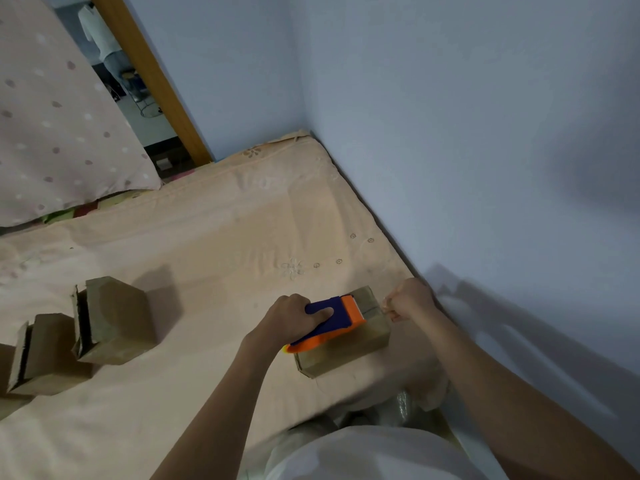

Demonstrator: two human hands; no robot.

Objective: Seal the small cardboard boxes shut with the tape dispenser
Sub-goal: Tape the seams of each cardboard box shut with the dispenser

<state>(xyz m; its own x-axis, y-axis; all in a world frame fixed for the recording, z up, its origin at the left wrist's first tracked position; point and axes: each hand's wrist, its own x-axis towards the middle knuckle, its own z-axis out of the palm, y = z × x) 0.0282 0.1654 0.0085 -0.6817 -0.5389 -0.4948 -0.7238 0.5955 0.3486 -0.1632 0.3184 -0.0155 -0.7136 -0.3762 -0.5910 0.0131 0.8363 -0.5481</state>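
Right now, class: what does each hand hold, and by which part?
The left hand grips the tape dispenser by its blue handle, on top of the cardboard box. The right hand pinches something small at the box's far edge, probably the tape end.

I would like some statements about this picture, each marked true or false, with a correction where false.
1. The left hand grips the tape dispenser. True.
2. The dispenser rests on top of a cardboard box. True.
3. The right hand lies flat and open on the box. False: its fingers are curled beside the box's far end, seemingly pinching something small.
4. The other boxes stand to the right of the taped one. False: they stand to its left.
5. The boxes stand on a bed sheet. True.
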